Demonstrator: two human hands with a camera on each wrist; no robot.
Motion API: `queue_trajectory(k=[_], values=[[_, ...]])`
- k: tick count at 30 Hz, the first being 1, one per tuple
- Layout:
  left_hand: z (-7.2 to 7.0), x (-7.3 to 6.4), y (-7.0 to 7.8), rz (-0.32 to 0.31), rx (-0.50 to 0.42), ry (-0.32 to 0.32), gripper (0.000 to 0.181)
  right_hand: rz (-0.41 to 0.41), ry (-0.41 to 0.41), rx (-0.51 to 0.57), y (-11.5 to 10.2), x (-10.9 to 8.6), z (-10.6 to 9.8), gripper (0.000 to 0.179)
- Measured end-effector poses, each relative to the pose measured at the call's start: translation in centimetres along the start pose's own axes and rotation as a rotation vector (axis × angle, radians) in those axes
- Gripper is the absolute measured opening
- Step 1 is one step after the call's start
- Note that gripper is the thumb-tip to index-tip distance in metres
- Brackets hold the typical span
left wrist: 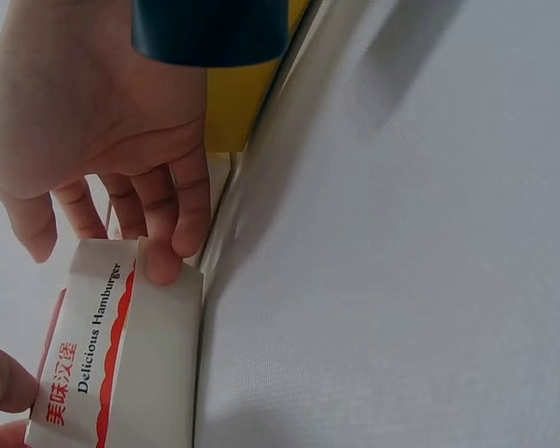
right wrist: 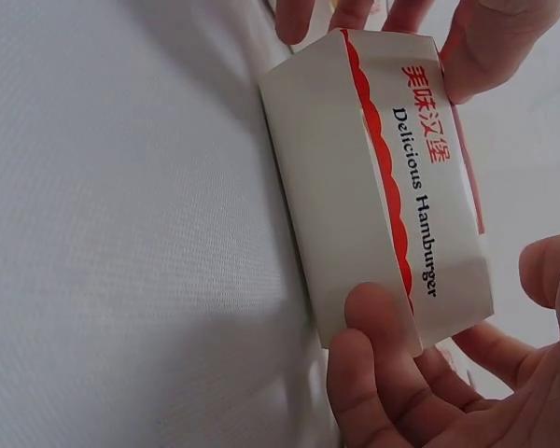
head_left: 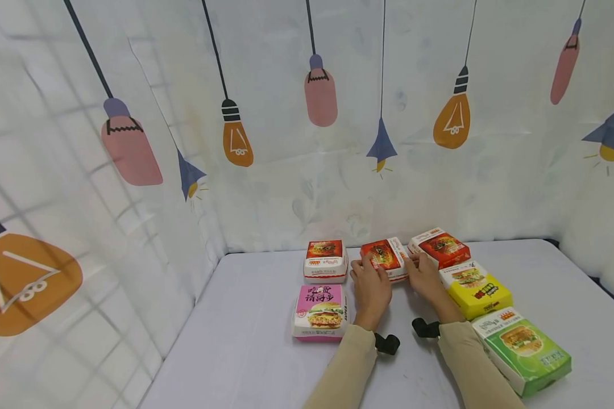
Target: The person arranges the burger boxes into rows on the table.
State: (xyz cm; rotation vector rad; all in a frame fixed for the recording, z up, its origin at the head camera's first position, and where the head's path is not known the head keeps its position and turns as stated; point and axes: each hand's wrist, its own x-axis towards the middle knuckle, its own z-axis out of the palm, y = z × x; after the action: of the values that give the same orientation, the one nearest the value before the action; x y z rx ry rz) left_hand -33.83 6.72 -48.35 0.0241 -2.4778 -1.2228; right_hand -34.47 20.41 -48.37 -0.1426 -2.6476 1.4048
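A red-and-white burger box (head_left: 386, 258) lies near the back of the table, with both hands at its ends. At its left end, my left hand (head_left: 372, 288) holds it, thumb against the upper edge in the right wrist view. My right hand (head_left: 431, 282) has curled fingers around the right end; in the right wrist view two fingertips (right wrist: 373, 313) touch the front corner, while the thumb (right wrist: 546, 271) stays off the box. "Delicious Hamburger" is printed on the white front, seen in the left wrist view (left wrist: 121, 345).
Left of the hands, another red-and-white box (head_left: 325, 270) stands behind a pink-and-white box (head_left: 319, 329). To the right, a red box (head_left: 442, 247), a yellow box (head_left: 478, 289) and a green box (head_left: 529, 352) form a slanting row. A lamp-patterned cloth (head_left: 286, 193) hangs behind the table.
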Motion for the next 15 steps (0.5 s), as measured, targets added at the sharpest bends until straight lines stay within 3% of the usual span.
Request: queue_trajectory(k=[6,15], values=[[0.15,0.03,-0.21,0.022,0.008,0.042,0.028,-0.008,-0.009,-0.025,0.1,-0.08,-0.18,0.049],[0.11,0.2,-0.03,-0.009,0.036,0.046,0.027,0.017,-0.02,-0.014,0.03,-0.18,-0.23,0.048]])
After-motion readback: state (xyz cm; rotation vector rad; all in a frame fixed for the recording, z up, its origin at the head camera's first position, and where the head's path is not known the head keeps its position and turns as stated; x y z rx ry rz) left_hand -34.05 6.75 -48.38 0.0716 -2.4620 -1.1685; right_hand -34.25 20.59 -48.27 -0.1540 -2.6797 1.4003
